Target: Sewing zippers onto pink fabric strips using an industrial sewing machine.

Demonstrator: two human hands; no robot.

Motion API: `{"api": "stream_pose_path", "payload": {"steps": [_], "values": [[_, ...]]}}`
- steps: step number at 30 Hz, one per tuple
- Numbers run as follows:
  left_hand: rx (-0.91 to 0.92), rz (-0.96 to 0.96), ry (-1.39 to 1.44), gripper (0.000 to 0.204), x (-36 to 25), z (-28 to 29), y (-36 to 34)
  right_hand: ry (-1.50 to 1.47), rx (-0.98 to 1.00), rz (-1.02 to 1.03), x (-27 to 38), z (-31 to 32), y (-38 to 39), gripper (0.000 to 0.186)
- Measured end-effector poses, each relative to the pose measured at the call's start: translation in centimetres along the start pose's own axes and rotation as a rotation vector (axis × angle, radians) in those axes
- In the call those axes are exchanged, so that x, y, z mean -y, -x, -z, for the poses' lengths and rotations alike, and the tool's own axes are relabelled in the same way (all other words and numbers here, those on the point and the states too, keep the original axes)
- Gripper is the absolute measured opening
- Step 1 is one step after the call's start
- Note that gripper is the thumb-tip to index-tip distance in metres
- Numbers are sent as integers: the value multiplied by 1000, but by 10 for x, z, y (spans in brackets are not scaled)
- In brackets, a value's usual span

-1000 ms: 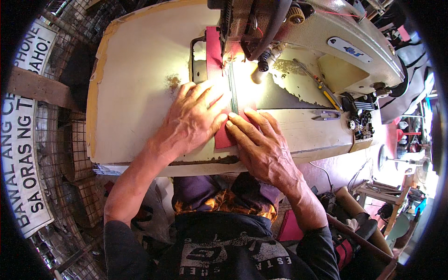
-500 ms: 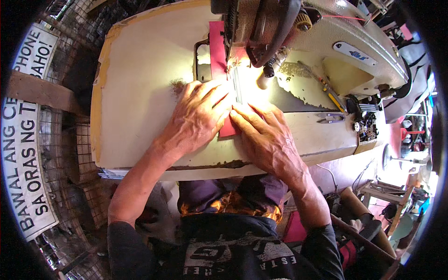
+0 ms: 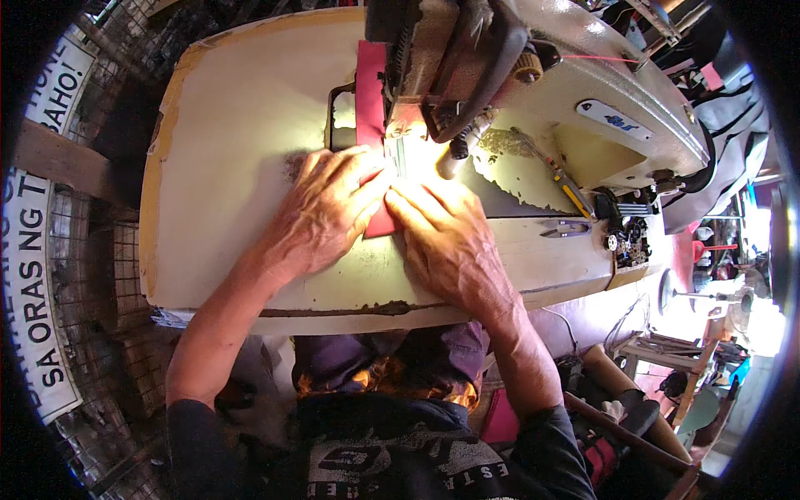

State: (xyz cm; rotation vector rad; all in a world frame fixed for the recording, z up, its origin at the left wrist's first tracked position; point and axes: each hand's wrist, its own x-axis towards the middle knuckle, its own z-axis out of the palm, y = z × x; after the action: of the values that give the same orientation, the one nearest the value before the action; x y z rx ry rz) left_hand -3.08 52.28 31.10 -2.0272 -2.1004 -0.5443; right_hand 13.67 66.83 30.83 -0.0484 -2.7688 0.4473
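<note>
A long red strip (image 3: 372, 100) lies on the pale table of a sewing machine (image 3: 450, 62), its right edge beside the lit needle area. My left hand (image 3: 321, 204) rests on the strip's left side, fingers bunched and pressing it down. Close by on the right, my right hand (image 3: 446, 237) has its fingertips on the strip's near part, just in front of the needle area. Both hands are closed on the strip. A narrow grey piece (image 3: 400, 158) shows by the needle; glare hides its detail. The needle tip cannot be made out.
Right of my hands lie a yellow-handled cutter (image 3: 573, 196) and small thread snips (image 3: 567, 227). A bobbin winder (image 3: 631, 237) sits at the table's right end. Left of the strip, the table has an opening (image 3: 342, 121). Wire mesh (image 3: 125, 267) stands beyond the table's left edge.
The red strip has slid slightly away from me past the needle area, and both hands have moved forward with it. The whole view has shifted a little.
</note>
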Motion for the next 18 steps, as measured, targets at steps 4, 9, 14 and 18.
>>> {"api": "stream_pose_path", "payload": {"steps": [4, 9, 14, 18], "values": [[-58, 8, 22, 35, 2, -3, 1, -37, -126, 18, 2, 3, 7, 45], [-74, -2, 84, 29, -1, 0, 6, -106, -369, -137, 14, 0, 29, 32], [-118, -86, 151, 27, -5, 2, 7, -117, -372, -123, 15, -10, 27, 27], [-107, -91, 236, 25, -2, -1, 8, -34, -297, -75, 15, -11, 25, 27]]}}
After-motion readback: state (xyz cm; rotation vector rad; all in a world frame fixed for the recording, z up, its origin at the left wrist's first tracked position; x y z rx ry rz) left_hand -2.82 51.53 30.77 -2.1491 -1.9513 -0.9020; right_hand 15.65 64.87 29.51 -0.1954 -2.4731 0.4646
